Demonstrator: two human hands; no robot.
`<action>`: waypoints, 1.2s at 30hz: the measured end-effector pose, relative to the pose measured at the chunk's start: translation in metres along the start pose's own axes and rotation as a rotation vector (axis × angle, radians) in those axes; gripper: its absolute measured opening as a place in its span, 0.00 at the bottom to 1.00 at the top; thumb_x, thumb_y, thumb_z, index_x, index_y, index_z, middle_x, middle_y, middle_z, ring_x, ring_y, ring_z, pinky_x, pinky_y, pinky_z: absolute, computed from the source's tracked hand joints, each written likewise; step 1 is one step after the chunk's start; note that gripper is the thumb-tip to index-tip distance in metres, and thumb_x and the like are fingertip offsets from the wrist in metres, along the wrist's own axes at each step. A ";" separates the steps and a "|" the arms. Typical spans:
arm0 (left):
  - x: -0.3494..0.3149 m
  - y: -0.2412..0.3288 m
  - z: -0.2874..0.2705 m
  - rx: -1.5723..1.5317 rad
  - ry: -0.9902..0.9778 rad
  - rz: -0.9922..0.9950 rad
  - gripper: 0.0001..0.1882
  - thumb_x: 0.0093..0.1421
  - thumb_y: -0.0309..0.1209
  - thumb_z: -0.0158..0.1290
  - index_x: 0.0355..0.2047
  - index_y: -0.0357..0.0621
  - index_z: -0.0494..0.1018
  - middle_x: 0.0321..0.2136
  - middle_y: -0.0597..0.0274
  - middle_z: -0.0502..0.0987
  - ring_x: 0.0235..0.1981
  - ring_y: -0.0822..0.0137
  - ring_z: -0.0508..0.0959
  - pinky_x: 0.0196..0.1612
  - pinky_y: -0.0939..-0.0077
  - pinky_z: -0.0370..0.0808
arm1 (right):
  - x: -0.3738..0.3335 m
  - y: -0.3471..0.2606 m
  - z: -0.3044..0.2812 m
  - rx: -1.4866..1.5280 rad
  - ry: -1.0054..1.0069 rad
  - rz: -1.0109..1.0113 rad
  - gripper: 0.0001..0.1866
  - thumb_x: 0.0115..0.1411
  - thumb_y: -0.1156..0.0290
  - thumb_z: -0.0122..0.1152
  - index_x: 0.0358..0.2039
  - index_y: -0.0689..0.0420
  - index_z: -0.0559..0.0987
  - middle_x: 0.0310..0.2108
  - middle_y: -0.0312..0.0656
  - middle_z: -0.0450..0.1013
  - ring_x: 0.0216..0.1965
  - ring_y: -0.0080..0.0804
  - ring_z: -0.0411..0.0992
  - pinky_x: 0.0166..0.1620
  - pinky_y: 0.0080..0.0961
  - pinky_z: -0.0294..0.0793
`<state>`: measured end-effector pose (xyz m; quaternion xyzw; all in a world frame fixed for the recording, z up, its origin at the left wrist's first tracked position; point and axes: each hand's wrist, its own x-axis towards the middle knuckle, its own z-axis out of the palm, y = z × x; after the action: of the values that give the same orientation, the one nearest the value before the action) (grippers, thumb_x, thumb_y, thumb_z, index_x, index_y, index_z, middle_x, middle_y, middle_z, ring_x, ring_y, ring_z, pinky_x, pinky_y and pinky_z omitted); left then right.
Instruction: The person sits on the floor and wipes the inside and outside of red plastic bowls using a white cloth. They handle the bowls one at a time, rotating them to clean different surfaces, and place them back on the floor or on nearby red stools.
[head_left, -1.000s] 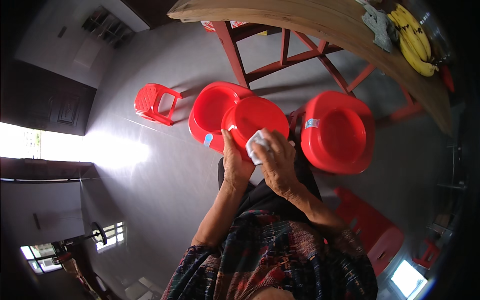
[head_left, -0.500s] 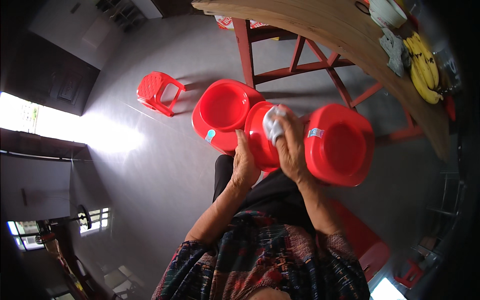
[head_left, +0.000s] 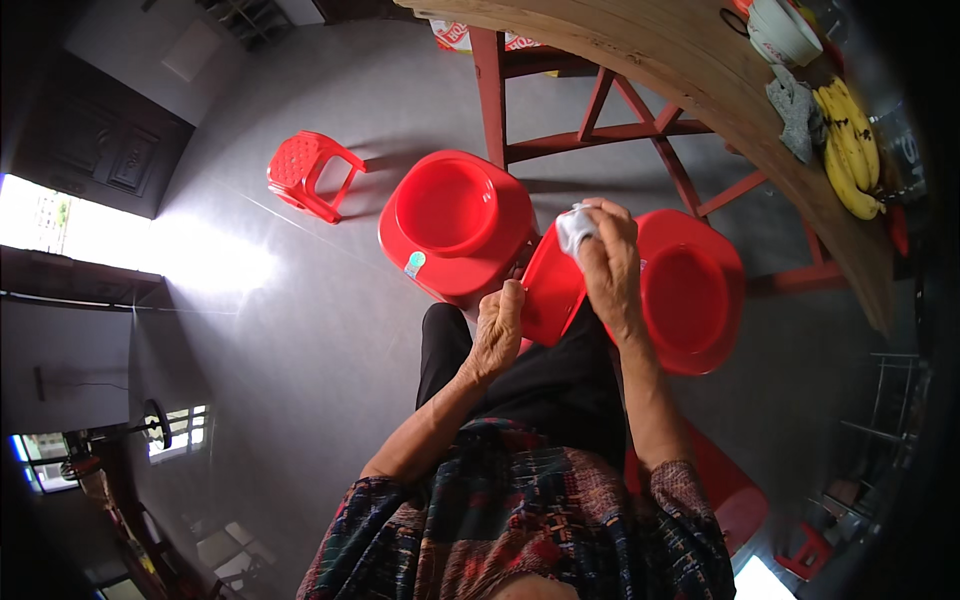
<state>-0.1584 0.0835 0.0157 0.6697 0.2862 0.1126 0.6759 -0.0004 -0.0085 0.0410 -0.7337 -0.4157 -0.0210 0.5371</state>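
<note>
Above my lap, my left hand (head_left: pixel 496 332) grips the left edge of a shiny red plastic dish (head_left: pixel 553 297), thumb on top and fingers hidden beneath. The dish is tilted, so its full shape does not show. My right hand (head_left: pixel 612 262) is closed round a crumpled white cloth (head_left: pixel 576 231) at the dish's upper right edge. Just beyond my left hand stands a red plastic stool (head_left: pixel 405 245) with a round red basin (head_left: pixel 448 207) on its top. To the right of my right hand is another red plastic piece (head_left: pixel 690 290) with a round hollow.
A small red stool (head_left: pixel 305 170) stands on the grey floor at far left. A wooden table (head_left: pixel 690 75) with red legs curves across the upper right, bearing bananas (head_left: pixel 848 150), a grey cloth (head_left: pixel 793 112) and a white bowl (head_left: pixel 783 32).
The red dish has tipped more onto its edge. My right hand with the white cloth has moved right to its upper right edge, and my left hand has shifted slightly with it.
</note>
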 end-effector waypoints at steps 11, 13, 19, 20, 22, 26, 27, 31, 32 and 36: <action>0.015 0.013 0.022 -0.545 0.215 0.040 0.15 0.67 0.41 0.45 0.33 0.42 0.72 0.25 0.79 0.65 0.27 0.83 0.61 0.31 0.84 0.62 | -0.056 -0.008 0.032 0.276 0.041 0.221 0.20 0.67 0.70 0.43 0.58 0.63 0.62 0.56 0.54 0.59 0.57 0.49 0.59 0.60 0.37 0.56; 0.021 0.006 0.021 -0.615 0.265 0.026 0.15 0.68 0.41 0.44 0.33 0.42 0.72 0.24 0.79 0.65 0.26 0.83 0.60 0.30 0.84 0.61 | -0.067 -0.021 0.034 0.230 0.075 0.090 0.20 0.66 0.72 0.45 0.58 0.63 0.62 0.58 0.54 0.56 0.57 0.49 0.59 0.60 0.37 0.56; 0.014 0.013 0.028 -0.263 0.061 0.250 0.10 0.65 0.30 0.48 0.42 0.36 0.71 0.39 0.64 0.76 0.36 0.69 0.76 0.41 0.74 0.73 | -0.059 -0.032 0.013 0.242 0.092 0.105 0.19 0.65 0.74 0.45 0.56 0.62 0.63 0.55 0.49 0.59 0.55 0.39 0.61 0.57 0.32 0.61; 0.013 0.011 0.028 -0.049 0.040 0.310 0.11 0.63 0.29 0.50 0.42 0.35 0.70 0.39 0.59 0.76 0.36 0.61 0.76 0.41 0.71 0.73 | -0.051 -0.034 0.009 0.412 0.151 0.265 0.19 0.66 0.73 0.44 0.56 0.62 0.63 0.53 0.48 0.61 0.55 0.36 0.61 0.57 0.30 0.61; 0.014 0.015 0.032 0.395 0.087 0.545 0.13 0.57 0.28 0.54 0.41 0.36 0.70 0.39 0.47 0.74 0.37 0.44 0.74 0.40 0.63 0.74 | -0.036 -0.035 -0.008 0.592 0.122 0.455 0.23 0.64 0.70 0.49 0.58 0.62 0.61 0.53 0.47 0.59 0.54 0.34 0.61 0.57 0.30 0.61; 0.010 0.017 0.037 0.904 0.008 0.679 0.13 0.52 0.32 0.53 0.38 0.43 0.72 0.44 0.61 0.72 0.45 0.56 0.72 0.37 0.66 0.76 | -0.032 -0.035 -0.004 0.520 0.101 0.447 0.28 0.57 0.74 0.56 0.57 0.62 0.59 0.53 0.47 0.58 0.52 0.34 0.61 0.56 0.30 0.63; 0.012 0.013 0.037 0.932 -0.006 0.692 0.13 0.52 0.32 0.53 0.39 0.44 0.72 0.43 0.61 0.73 0.44 0.56 0.72 0.37 0.66 0.76 | -0.034 -0.031 0.001 0.512 0.129 0.460 0.28 0.57 0.75 0.55 0.57 0.62 0.59 0.51 0.47 0.60 0.50 0.34 0.63 0.54 0.30 0.65; 0.011 0.011 0.035 1.040 -0.111 0.673 0.22 0.48 0.38 0.58 0.44 0.47 0.73 0.51 0.55 0.68 0.55 0.49 0.64 0.50 0.54 0.69 | -0.047 0.004 0.002 0.360 0.174 0.579 0.25 0.56 0.79 0.52 0.54 0.64 0.60 0.43 0.46 0.64 0.42 0.31 0.65 0.45 0.29 0.68; 0.005 0.021 0.032 1.032 -0.070 0.716 0.24 0.46 0.40 0.60 0.44 0.47 0.73 0.54 0.53 0.66 0.58 0.47 0.61 0.55 0.50 0.65 | -0.049 0.014 0.001 0.295 0.180 0.548 0.24 0.56 0.79 0.51 0.54 0.64 0.61 0.41 0.45 0.65 0.40 0.30 0.65 0.42 0.28 0.68; -0.008 0.028 0.004 0.796 0.373 0.703 0.39 0.43 0.45 0.66 0.54 0.45 0.65 0.61 0.44 0.55 0.64 0.44 0.52 0.64 0.46 0.51 | -0.041 0.009 -0.014 0.271 0.203 0.506 0.20 0.58 0.80 0.48 0.52 0.64 0.62 0.36 0.42 0.63 0.35 0.27 0.62 0.36 0.24 0.68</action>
<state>-0.1563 0.0782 0.0440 0.8969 0.1811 0.3308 0.2308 -0.0152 -0.0447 0.0208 -0.7298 -0.1628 0.0958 0.6570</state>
